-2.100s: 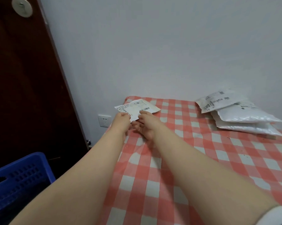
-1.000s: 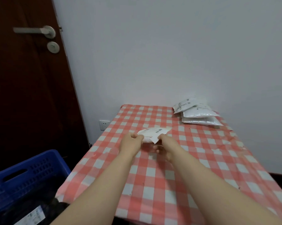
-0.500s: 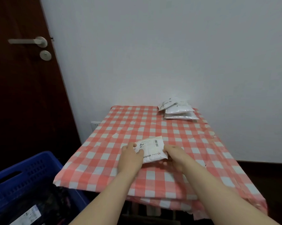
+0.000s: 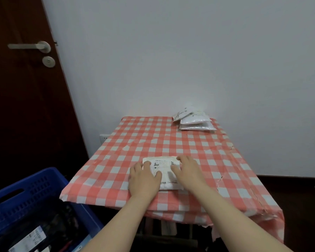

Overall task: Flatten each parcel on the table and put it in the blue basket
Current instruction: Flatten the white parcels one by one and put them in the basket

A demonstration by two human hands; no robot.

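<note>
Blue basket (image 4: 35, 199) low at left, beside the table (image 4: 225, 160), dark stuff inside. Left hand (image 4: 144, 180) palm down on the left half of the white parcel (image 4: 166, 171), fingers straight and together, thumb across the label. Right hand (image 4: 186, 170) flat on the right half, fingers spread slightly. Both forearms extended forward. Parcel lies near the table's front edge. Stack of white parcels (image 4: 195, 121) at far right corner.

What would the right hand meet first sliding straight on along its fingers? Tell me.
The right hand would cross only bare checked tablecloth beyond the parcel, then likely the wall; the parcel stack seems off to the right.
</note>
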